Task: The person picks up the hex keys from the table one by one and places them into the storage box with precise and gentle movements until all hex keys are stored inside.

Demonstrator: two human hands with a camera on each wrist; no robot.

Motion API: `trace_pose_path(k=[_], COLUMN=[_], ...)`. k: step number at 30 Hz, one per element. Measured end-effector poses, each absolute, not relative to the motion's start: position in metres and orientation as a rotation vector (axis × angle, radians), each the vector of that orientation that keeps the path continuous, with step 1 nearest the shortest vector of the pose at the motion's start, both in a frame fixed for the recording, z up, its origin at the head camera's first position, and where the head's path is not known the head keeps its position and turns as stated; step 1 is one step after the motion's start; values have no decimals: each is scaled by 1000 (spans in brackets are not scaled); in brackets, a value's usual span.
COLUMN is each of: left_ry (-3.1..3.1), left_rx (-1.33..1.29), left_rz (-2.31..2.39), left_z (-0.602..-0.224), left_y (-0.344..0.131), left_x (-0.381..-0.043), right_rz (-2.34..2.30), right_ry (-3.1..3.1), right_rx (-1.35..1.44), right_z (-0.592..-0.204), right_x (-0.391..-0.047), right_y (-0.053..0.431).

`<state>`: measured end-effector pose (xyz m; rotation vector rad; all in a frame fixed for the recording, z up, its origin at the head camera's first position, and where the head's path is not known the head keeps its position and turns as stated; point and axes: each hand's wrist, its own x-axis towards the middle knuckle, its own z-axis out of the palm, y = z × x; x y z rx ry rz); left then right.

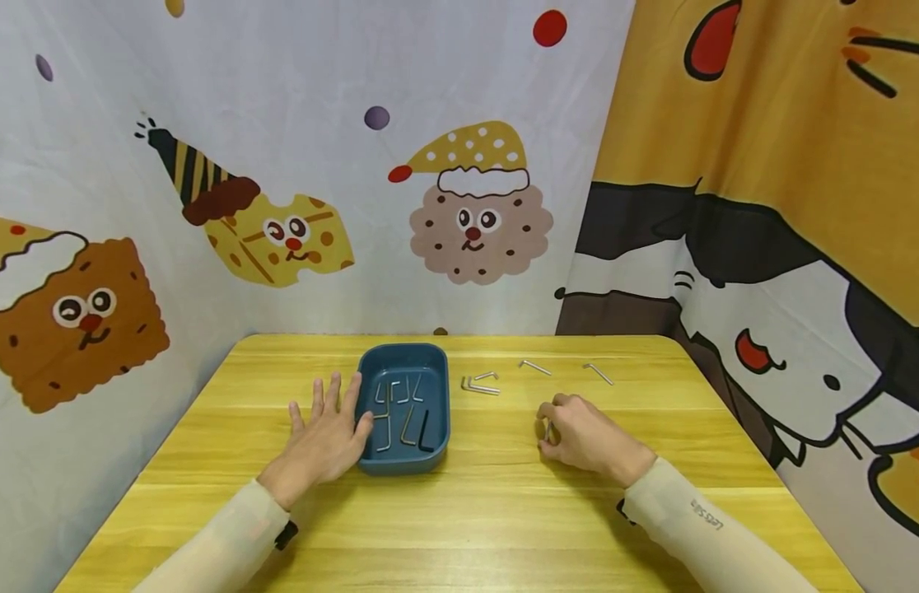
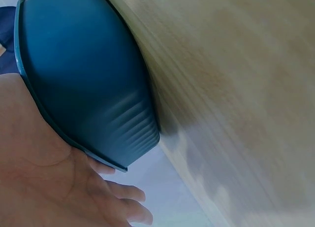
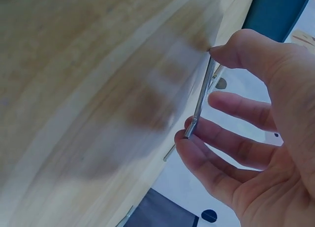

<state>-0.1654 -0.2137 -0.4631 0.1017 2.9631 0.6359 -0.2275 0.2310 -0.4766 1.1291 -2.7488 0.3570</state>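
Note:
My left hand [image 1: 322, 441] rests with spread, straight fingers against the left side of a blue plastic bin [image 1: 403, 467]. In the left wrist view the palm lies along the bin's rim. Inside the bin are several L-shaped hex keys, among them a black hex key [image 1: 424, 432]. On the right, just over the table, my right hand [image 1: 589, 436] pinches a silver hex key [image 3: 201, 96] between thumb and fingertips. The right wrist view shows its short bent end at the fingers; in the head view the hand mostly hides it.
Right of the bin lies a small group of hex keys [image 1: 482, 389]. Farther back on the wooden table [image 1: 504, 527] are two separate ones, a hex key [image 1: 535, 367] and another hex key [image 1: 599, 374]. A cartoon-printed curtain [image 1: 319, 99] hangs behind the table's far edge.

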Motion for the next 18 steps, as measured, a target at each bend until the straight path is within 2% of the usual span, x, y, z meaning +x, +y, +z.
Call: trace_pose_path(k=[18], left_ry=[2981], left_rx=[96], left_rz=[619], left_z=[-466], left_y=[-214], left_x=[-166], right_rz=[290], right_ry=[-2526], right_rx=[1238], right_z=[-468], right_x=[-228], right_y=[206])
